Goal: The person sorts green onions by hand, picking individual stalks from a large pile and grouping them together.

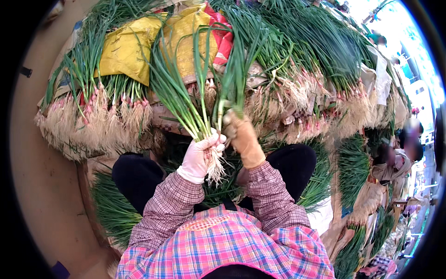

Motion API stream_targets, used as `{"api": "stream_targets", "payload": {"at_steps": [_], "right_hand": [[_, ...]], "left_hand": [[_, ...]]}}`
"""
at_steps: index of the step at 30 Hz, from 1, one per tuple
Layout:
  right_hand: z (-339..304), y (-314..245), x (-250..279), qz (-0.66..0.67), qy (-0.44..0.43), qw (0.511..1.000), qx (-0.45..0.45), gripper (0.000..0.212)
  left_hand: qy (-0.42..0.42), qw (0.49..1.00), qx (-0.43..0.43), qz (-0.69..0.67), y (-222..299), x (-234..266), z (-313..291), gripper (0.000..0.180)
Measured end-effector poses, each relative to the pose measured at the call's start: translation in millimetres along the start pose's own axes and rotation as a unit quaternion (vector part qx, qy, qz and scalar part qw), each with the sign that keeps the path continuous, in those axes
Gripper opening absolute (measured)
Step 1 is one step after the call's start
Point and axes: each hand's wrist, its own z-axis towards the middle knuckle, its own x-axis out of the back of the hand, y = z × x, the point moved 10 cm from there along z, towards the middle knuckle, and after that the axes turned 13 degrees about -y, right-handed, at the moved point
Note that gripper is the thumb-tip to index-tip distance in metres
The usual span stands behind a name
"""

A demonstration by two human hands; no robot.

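– What is the place like around you?

– A brown floor (51, 209) runs along my left. In front of me lies a long heap of scallions (302, 37), green tops pointing away, pale roots (111, 121) fringing the near edge. My dark-clad knees (134, 174) are drawn up just short of it, and more greens (114, 200) lie low beside my left knee.

– And off to the right?

– Further rows of scallions (354, 172) on brown sheeting, a white sheet (320, 211) beyond my right sleeve, and a person (399, 162) near the edge, with strong light coming in above.

– Any bags about?

– A yellow sack (127, 46) lies across the greens ahead and to the left. Beside it is a duller yellow sack (188, 42), with a red sack (223, 32) at its right side. They lie flat-looking on the heap, and I cannot tell whether they hold anything.

– What have your fingers got?

– My left hand (197, 160), in a pale glove, is closed around a bunch of scallions (197, 122) just above the bulbs, roots hanging below, between my knees. My right hand (242, 139), in a tan glove, is curled beside it against some other stems (220, 109); it is blurred, so I cannot tell if it grips them
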Motion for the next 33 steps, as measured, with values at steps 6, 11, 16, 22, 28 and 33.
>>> {"api": "stream_targets", "payload": {"at_steps": [6,11,16,22,28,33], "right_hand": [[-5,32,-49,-0.033,-0.180,0.981,-0.068,0.028],[10,-12,17,-0.272,0.058,0.959,0.049,0.023],[-26,-28,30,-0.263,0.085,0.961,-0.009,0.027],[-125,-172,9,-0.398,0.260,0.855,0.206,0.029],[-304,-195,125,-0.451,0.484,0.690,0.294,0.035],[-344,-92,211,-0.699,0.434,0.508,-0.253,0.042]], "left_hand": [[-0.080,0.992,0.005,-0.103,15,-3,-3,0.018],[-0.058,0.996,0.004,-0.062,17,-1,-6,0.016],[0.027,0.996,-0.002,0.084,26,10,-13,0.018],[0.033,0.993,0.016,0.114,13,21,-6,0.022],[0.050,0.993,0.028,0.101,0,26,1,0.021],[0.058,0.989,0.034,0.132,-4,43,5,0.023]]}}
